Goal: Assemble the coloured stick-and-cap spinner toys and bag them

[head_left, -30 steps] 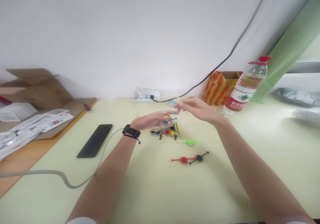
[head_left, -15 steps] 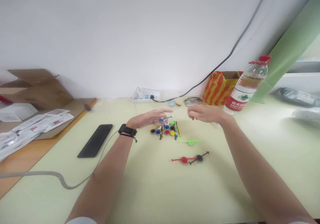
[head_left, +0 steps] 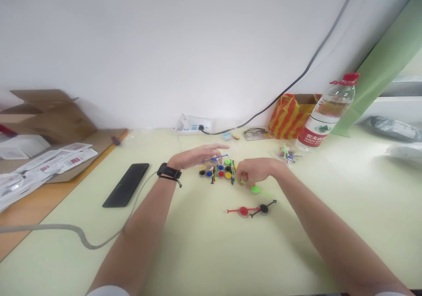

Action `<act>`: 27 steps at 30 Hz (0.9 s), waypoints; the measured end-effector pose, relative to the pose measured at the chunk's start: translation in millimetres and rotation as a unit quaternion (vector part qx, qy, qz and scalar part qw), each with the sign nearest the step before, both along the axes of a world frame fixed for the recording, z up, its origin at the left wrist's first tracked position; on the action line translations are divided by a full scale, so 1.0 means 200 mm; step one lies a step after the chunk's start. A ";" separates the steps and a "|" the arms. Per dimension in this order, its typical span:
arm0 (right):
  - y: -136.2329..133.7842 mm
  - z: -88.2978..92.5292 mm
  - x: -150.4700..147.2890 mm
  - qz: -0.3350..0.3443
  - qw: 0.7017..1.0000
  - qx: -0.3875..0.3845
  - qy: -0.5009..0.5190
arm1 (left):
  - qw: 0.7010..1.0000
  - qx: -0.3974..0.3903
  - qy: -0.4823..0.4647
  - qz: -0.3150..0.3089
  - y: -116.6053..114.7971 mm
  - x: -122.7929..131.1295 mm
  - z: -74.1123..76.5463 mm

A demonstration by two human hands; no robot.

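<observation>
The right hand (head_left: 253, 171) pinches the green spinner (head_left: 256, 190) on the table (head_left: 204, 247), beside the pile of coloured parts (head_left: 218, 172). The left hand (head_left: 198, 156) is spread above it. A careless pull may scatter the pile.

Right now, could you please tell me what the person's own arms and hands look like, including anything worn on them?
Both forearms are bare. The left hand has a black watch on its wrist, with a short strap end hanging from it. The right hand shows no watch or ring. A white sleeve edge shows at the bottom of the picture on the left arm.
</observation>
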State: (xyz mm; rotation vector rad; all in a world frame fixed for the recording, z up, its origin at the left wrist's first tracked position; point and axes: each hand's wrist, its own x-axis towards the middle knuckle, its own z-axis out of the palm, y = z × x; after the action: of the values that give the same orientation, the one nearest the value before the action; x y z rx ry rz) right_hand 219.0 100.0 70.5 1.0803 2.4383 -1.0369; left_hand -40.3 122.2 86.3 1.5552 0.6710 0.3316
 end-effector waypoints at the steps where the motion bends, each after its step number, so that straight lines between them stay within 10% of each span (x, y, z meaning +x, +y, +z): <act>1: 0.00 0.02 0.03 -0.018 1.000 -0.014 0.019 | 1.000 0.000 -0.003 -0.001 0.00 0.00 0.00; 10: -0.04 0.25 0.37 -0.223 0.932 0.178 0.223 | 1.000 0.000 -0.012 -0.027 0.02 0.00 -0.02; 17: -0.08 0.32 0.24 -0.324 0.817 0.235 0.416 | 1.000 0.000 -0.001 -0.019 0.00 0.02 -0.01; 27: -0.13 0.27 -0.02 -0.253 0.844 0.140 0.452 | 0.997 0.005 -0.053 -0.054 0.00 0.09 -0.05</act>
State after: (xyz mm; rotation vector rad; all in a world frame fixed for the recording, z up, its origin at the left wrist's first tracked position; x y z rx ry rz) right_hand 215.1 74.7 124.4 1.6821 3.1845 -1.6921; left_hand -23.0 122.1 76.4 1.5647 0.5025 0.3347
